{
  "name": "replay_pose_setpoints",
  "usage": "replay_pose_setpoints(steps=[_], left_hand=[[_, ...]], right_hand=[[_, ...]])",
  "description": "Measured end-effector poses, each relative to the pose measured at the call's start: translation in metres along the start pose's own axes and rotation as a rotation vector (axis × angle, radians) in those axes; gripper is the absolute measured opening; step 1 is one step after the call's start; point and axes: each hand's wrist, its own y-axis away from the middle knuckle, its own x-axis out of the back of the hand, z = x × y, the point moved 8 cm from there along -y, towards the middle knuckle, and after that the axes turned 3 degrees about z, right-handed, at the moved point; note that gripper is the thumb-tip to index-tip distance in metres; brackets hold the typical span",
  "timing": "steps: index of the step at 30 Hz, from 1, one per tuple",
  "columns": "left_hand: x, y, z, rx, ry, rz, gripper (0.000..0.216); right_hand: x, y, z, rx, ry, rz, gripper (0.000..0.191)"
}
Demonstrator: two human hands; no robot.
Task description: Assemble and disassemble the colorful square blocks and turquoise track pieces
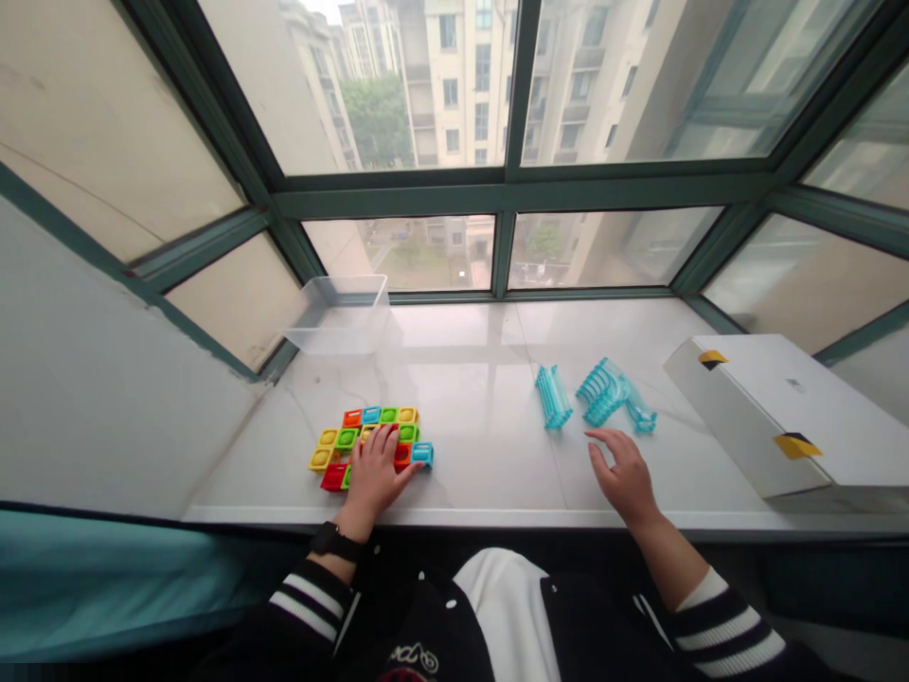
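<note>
My left hand (pixel 376 474) lies spread over a flat cluster of colourful toy blocks (pixel 346 439) in red, yellow, green, orange and blue. It covers the middle of the cluster, so some blocks are hidden. Its thumb points toward a blue block (pixel 422 455) at the right end. My right hand (pixel 623 474) hovers at or just above the sill with its fingers loosely apart and nothing visible between them. Just beyond its fingertips lie translucent blue ribbed track-like pieces: a straight one (pixel 553 397) to the left and a curved group (pixel 605 391) to the right.
A clear plastic bin (pixel 341 327) stands at the back left against the window frame. On the right sits a white box (pixel 802 407) with black-and-yellow tabs. The white marble sill (pixel 483 474) ends at a front edge close to my body; windows enclose the back and sides.
</note>
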Motion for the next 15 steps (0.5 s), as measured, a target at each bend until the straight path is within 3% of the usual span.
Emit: replay_pose_setpoints(steps=[6, 9, 15], left_hand=[[-0.018, -0.017, -0.032, 0.114, -0.004, -0.004, 0.078], [-0.023, -0.02, -0.035, 0.136, -0.006, -0.031, 0.078], [-0.014, -0.018, -0.033, 0.128, -0.05, -0.009, 0.068]], right_hand=[[0.002, 0.0, 0.002, -0.007, 0.018, 0.026, 0.024], [-0.001, 0.002, 0.002, -0.015, 0.012, 0.019, 0.025], [-0.007, 0.004, 0.006, -0.047, -0.002, -0.002, 0.026]])
